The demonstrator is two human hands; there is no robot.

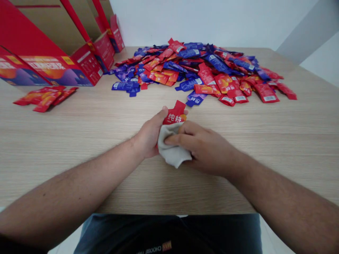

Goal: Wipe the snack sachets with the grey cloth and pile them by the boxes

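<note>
A pale wood-grain table is filling most of the view, and a white wall is rising behind it. A row of open red cardboard display boxes is standing along the far left of the table, their printed fronts showing orange and purple artwork. A wide heap of glossy red and blue foil sachets is spreading across the far middle of the tabletop, with the sachets lying loosely over one another. A smaller pile of red foil sachets is lying to the left, just in front of the boxes and well apart from the heap. The person's dark blue-grey clothing is showing below the near table edge.

Both hands are meeting near the middle of the table, in front of the heap. The left hand is curling upright around one side of a crumpled grey-beige cloth, with its thumb rising beside a single red foil sachet. The right hand is pressing down across the cloth from the other side, its fingers lying flat over it. The sachet is standing tilted between the hands, its lower end hidden in the cloth and its red spout top sticking out. A blue foil sachet is lying nearest to that top, just beyond the hands.
</note>
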